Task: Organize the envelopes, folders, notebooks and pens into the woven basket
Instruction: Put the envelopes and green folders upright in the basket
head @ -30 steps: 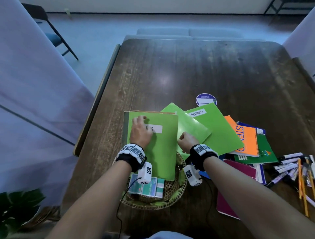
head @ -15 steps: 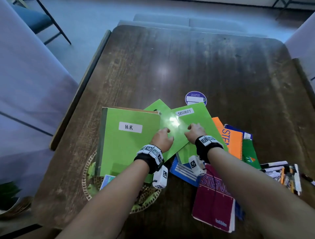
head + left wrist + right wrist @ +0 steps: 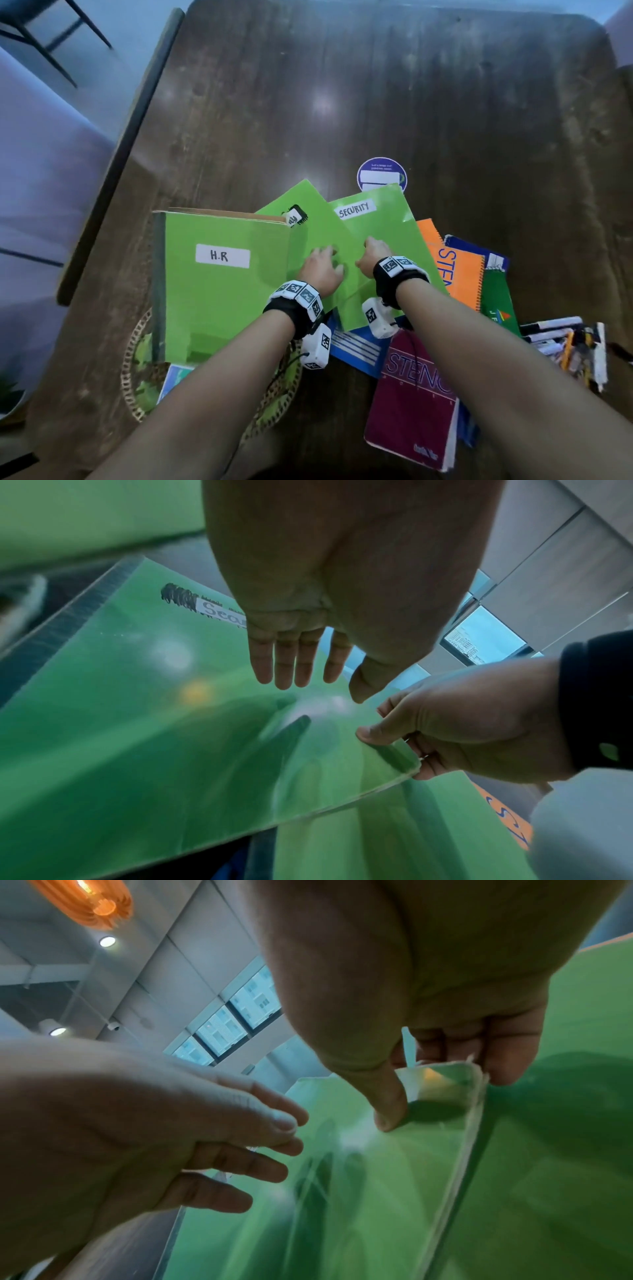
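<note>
The green H.R folder (image 3: 219, 298) lies flat across the woven basket (image 3: 132, 370), hiding most of it. To its right, a second green folder (image 3: 315, 226) (image 3: 137, 723) with a scribbled label overlaps the SECURITY folder (image 3: 387, 233). My right hand (image 3: 371, 251) (image 3: 387, 734) (image 3: 445, 1093) pinches that second folder's near corner, thumb on top and fingers beneath, with the corner raised a little. My left hand (image 3: 325, 267) (image 3: 301, 666) hovers just over the same folder, fingers straight, holding nothing. Notebooks lie on the right: orange (image 3: 452, 270), maroon (image 3: 414, 404), green (image 3: 496, 301) and blue (image 3: 356, 346).
Several pens and markers (image 3: 565, 339) are heaped near the table's right edge. A round purple sticker (image 3: 381, 173) sits beyond the folders on the dark wooden table (image 3: 376, 85). A bluish packet (image 3: 174, 375) pokes out of the basket. A chair (image 3: 44, 37) stands far left.
My left hand let go of the H.R folder, now lying over the basket, and moved right above the second green folder. My right hand moved forward and took hold of that folder's corner.
</note>
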{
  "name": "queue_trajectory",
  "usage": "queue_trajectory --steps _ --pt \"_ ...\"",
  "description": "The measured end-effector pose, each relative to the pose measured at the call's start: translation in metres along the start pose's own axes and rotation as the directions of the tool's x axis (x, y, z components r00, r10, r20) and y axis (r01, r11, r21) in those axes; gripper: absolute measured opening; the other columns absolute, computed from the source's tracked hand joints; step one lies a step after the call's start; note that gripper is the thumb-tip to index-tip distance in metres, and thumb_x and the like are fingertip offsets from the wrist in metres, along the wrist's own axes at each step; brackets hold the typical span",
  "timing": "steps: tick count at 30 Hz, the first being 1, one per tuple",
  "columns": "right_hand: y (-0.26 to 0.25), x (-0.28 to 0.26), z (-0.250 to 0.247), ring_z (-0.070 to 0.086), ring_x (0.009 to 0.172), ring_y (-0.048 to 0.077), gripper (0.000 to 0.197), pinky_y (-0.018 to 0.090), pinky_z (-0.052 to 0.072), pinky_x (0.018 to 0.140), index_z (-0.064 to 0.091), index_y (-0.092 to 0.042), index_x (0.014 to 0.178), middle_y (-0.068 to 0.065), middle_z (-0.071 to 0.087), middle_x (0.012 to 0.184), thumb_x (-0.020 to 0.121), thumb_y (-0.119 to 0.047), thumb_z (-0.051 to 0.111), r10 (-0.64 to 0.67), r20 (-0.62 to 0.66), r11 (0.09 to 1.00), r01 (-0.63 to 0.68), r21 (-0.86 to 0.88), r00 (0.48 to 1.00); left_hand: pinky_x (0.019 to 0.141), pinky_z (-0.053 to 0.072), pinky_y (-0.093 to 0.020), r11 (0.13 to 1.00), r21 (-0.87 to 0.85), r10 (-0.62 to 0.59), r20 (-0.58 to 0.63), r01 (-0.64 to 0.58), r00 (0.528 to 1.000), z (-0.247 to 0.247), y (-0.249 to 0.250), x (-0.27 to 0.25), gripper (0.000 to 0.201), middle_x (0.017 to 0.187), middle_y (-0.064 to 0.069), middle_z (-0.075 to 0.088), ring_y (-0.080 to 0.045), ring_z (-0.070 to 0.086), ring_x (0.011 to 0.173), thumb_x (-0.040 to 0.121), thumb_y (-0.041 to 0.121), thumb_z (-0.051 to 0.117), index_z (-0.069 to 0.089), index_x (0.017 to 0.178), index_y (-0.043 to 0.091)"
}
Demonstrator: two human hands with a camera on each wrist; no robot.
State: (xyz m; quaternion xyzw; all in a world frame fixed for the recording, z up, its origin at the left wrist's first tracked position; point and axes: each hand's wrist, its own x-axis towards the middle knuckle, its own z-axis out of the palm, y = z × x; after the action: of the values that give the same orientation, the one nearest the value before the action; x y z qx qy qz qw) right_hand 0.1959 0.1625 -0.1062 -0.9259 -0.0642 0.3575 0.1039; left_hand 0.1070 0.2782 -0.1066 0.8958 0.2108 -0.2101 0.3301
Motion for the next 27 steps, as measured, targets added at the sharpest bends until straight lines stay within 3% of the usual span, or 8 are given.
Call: queue_trajectory --steps 5,9,13,16,19,22,24,27 --pt "0.035 0.003 -0.018 0.061 0.112 0.035 0.031 0.043 0.053 0.094 0.054 -0.001 0.124 0.019 0.059 0.127 0.096 -0.012 0.060 0.087 0.026 0.996 -0.087 0.010 0.996 0.106 0.046 -0.045 1.000 0.022 -0.001 -0.036 0.002 0.999 0.012 0.022 0.018 0.052 0.144 -0.009 0.042 -0.026 0.047 0.128 0.093 0.029 0.058 0.045 0.143 0.020" --pt "0.081 -0.002 -0.036 0.054 0.123 0.037 0.050 0.041 0.047 0.092 0.035 -0.005 0.141 0.021 0.052 0.136 0.096 -0.010 0.056 0.186 -0.009 0.983 -0.186 -0.012 0.983 0.113 0.036 -0.048 0.992 0.113 -0.042 -0.169 0.061 0.985 0.016 0.035 0.026 0.055 0.151 -0.014 0.034 -0.031 0.036 0.137 0.093 0.032 0.059 0.043 0.143 0.017" --pt "0.119 -0.009 -0.051 0.062 0.105 0.036 0.063 0.042 0.052 0.077 0.023 -0.009 0.144 0.020 0.061 0.120 0.091 -0.014 0.058 0.196 -0.003 0.979 -0.196 -0.051 0.981 0.114 0.031 -0.054 0.971 0.087 -0.197 -0.223 0.221 0.955 0.018 0.043 0.028 0.072 0.158 -0.020 0.020 -0.037 0.026 0.144 0.091 0.040 0.062 0.029 0.149 0.014" --pt "0.130 -0.013 -0.056 0.063 0.097 0.034 0.073 0.038 0.048 0.066 0.015 -0.007 0.151 0.017 0.063 0.111 0.092 -0.015 0.057 0.177 -0.003 0.979 -0.176 -0.098 0.984 0.110 0.037 -0.053 0.953 0.041 -0.283 -0.220 0.299 0.933 0.019 0.046 0.029 0.081 0.150 -0.024 0.029 -0.039 0.035 0.137 0.089 0.038 0.067 0.022 0.151 0.010" --pt "0.133 -0.013 -0.058 0.063 0.099 0.033 0.069 0.036 0.045 0.064 0.020 -0.006 0.150 0.017 0.063 0.113 0.092 -0.021 0.056 0.165 -0.023 0.982 -0.166 -0.085 0.986 0.108 0.042 -0.047 0.950 -0.022 -0.308 -0.232 0.311 0.923 0.015 0.046 0.029 0.079 0.144 -0.025 0.038 -0.038 0.044 0.130 0.089 0.023 0.069 0.022 0.150 0.004" --pt "0.134 -0.016 -0.059 0.062 0.106 0.033 0.061 0.035 0.044 0.069 0.032 -0.008 0.143 0.014 0.060 0.123 0.092 -0.030 0.060 0.184 -0.026 0.982 -0.185 -0.031 0.983 0.105 0.046 -0.042 0.930 -0.144 -0.361 -0.169 0.339 0.917 0.006 0.043 0.030 0.064 0.140 -0.021 0.044 -0.035 0.051 0.124 0.090 0.015 0.069 0.034 0.143 0.001" --pt "0.136 -0.020 -0.057 0.062 0.107 0.033 0.055 0.034 0.041 0.069 0.037 -0.008 0.138 0.014 0.060 0.124 0.093 -0.031 0.061 0.184 -0.025 0.983 -0.184 -0.002 0.983 0.099 0.051 -0.042 0.905 -0.254 -0.386 -0.153 0.341 0.910 -0.002 0.040 0.029 0.052 0.135 -0.017 0.050 -0.033 0.057 0.115 0.088 0.008 0.069 0.043 0.133 0.002" --pt "0.140 -0.027 -0.053 0.061 0.110 0.035 0.048 0.035 0.042 0.072 0.039 -0.007 0.136 0.017 0.061 0.125 0.095 -0.022 0.059 0.198 -0.035 0.980 -0.198 0.001 0.980 0.084 0.052 -0.032 0.895 -0.347 -0.352 -0.158 0.282 0.923 -0.012 0.037 0.022 0.042 0.129 -0.014 0.050 -0.027 0.058 0.102 0.088 0.007 0.068 0.046 0.124 0.008"
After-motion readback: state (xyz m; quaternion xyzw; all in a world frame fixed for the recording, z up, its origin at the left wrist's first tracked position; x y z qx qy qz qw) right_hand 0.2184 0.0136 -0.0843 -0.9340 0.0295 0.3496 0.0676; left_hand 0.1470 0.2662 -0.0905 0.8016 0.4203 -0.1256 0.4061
